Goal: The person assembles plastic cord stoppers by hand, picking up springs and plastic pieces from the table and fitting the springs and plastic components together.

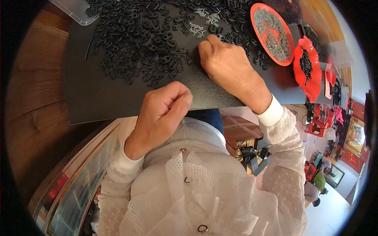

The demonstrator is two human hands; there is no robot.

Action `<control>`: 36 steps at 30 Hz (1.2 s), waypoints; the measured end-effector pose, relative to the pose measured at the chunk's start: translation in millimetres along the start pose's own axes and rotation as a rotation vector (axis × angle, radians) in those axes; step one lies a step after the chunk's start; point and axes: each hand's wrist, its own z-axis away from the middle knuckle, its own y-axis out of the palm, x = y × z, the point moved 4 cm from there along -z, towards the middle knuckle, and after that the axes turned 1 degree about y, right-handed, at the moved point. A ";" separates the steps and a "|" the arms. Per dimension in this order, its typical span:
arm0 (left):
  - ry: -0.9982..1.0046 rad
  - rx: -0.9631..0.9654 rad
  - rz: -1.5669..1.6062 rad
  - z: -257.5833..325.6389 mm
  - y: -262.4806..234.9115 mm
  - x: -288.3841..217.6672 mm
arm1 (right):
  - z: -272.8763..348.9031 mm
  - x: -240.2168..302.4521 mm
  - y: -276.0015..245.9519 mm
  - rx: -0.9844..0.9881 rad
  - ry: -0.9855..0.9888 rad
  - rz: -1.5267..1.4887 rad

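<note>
My left hand is closed above the near edge of the dark table, thumb pressed against the curled fingers; whatever they hold is hidden. Farther forward and to the right, my right hand is bent down at the table with its fingers curled under. Its fingertips, and anything in them, are out of sight. Beyond both hands spreads a heap of small black plastic pieces, many with two round holes, mixed with thin black loops. Small metal springs lie among them, just past my right hand.
An orange-red plate full of springs stands at the right. Beside it is a red wavy-rimmed bowl with small black pieces. A clear plastic tub sits at the far left. Below the table is a cardboard box; people are at far right.
</note>
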 end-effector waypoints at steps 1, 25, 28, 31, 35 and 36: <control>0.004 -0.002 -0.002 -1.0 0.6 0.0 | 1.9 -5.3 1.4 -0.013 0.023 -0.054; -0.008 0.002 0.283 -27.1 13.0 -1.5 | -5.1 -55.0 -2.2 -0.233 0.096 -0.430; -0.057 -0.029 0.339 -28.7 11.0 5.6 | -13.3 -58.8 11.9 -0.040 0.098 -0.244; -0.041 -0.024 0.278 -28.9 7.0 10.6 | -8.2 -52.0 4.6 0.024 0.112 -0.141; 0.033 -0.019 0.181 -30.1 3.2 11.1 | -12.6 -48.9 -4.6 -0.085 0.071 -0.162; 0.013 0.002 0.166 -30.2 2.8 11.7 | -17.4 -47.0 -3.6 -0.061 0.038 -0.169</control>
